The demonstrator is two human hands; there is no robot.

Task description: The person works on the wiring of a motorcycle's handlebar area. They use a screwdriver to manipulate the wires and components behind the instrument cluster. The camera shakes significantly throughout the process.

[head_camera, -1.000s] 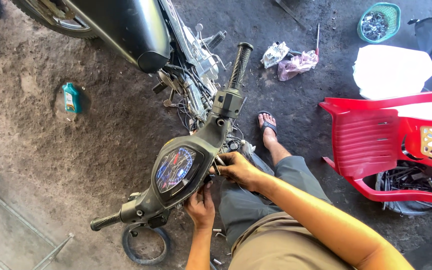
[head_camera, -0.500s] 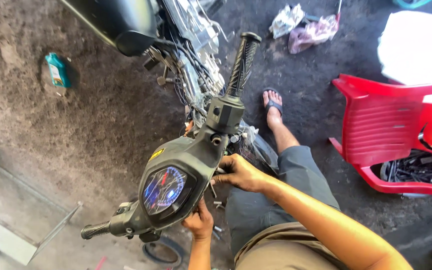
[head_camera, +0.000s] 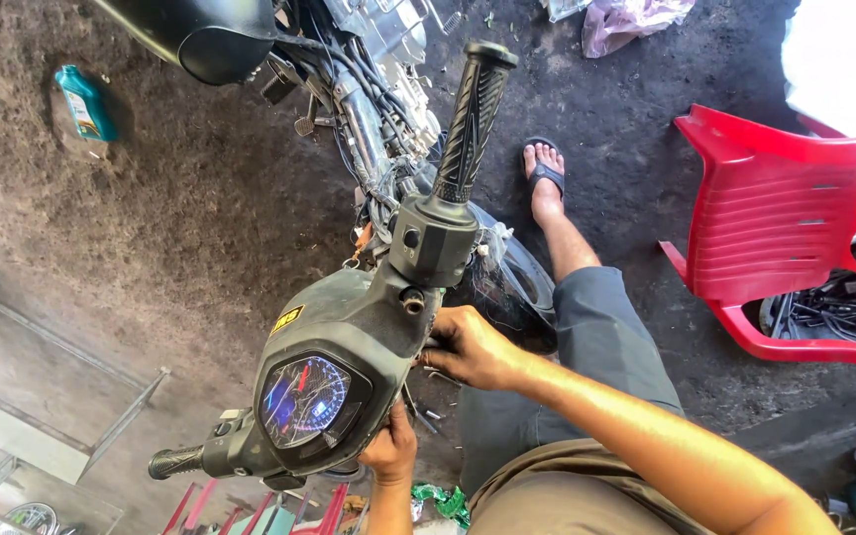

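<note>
My right hand (head_camera: 468, 349) curled on near-right edge of grey handlebar cover (head_camera: 349, 327), fingers tucked under; my left hand (head_camera: 390, 448) pinching cover's near rim just beside speedometer (head_camera: 304, 401). Cover at frame centre, black grip (head_camera: 473, 119) pointing far; red chair (head_camera: 795, 228) right

Seen from above, the person works bare-armed, no sleeves reaching the left hand (head_camera: 391, 451) or right hand (head_camera: 468, 347). Grey shorts (head_camera: 601, 337) end at the knee above an olive-brown shirt (head_camera: 567, 490), with 1 dark flip-flop sandal (head_camera: 544, 175) on the foot.
</note>
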